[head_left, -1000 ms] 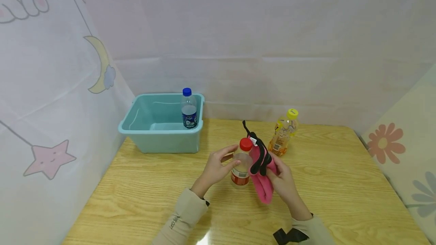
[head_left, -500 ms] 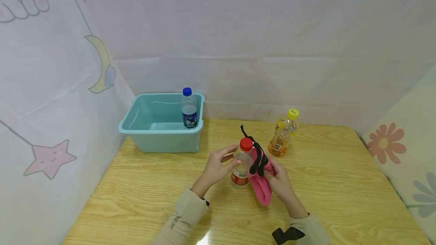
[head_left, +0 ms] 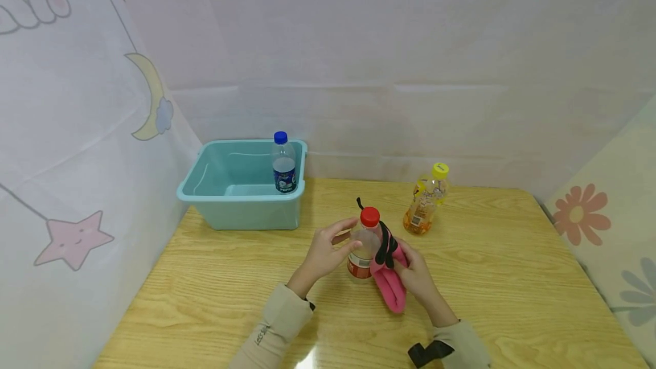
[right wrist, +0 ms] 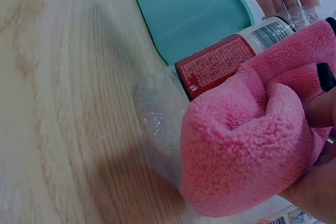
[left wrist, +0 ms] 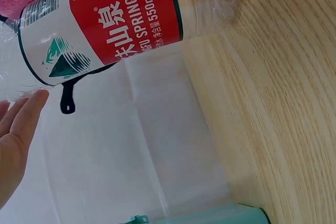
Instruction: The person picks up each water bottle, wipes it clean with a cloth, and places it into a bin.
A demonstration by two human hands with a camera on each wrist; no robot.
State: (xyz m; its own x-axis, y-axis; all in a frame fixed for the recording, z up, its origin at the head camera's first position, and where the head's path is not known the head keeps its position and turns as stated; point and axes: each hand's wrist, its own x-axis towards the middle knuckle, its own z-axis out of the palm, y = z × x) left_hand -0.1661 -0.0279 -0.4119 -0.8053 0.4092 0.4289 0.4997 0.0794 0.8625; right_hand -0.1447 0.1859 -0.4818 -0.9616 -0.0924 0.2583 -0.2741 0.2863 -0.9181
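A clear plastic water bottle (head_left: 361,269) with a red cap and a red-and-white label stands upright on the table before me. My left hand (head_left: 328,250) holds its upper part from the left, thumb in front and fingers behind; fingertips meet the bottle (left wrist: 100,30) near its shoulder in the left wrist view. On the other side, my right hand (head_left: 416,277) grips a folded pink fleecy cloth (head_left: 390,290) with black edging. The cloth (right wrist: 241,140) lies against the bottle's side and covers part of it in the right wrist view.
A light-blue plastic basin (head_left: 251,212) sits at the back left, with a blue-capped bottle (head_left: 284,167) upright inside. A yellow-capped bottle (head_left: 424,209) with some amber colour stands behind my right hand. Printed cloth curtains (head_left: 359,73) border the wooden table (head_left: 487,278).
My right hand and the pink cloth have moved slightly left and down, closer against the bottle. The left hand and bottle have stayed in place.
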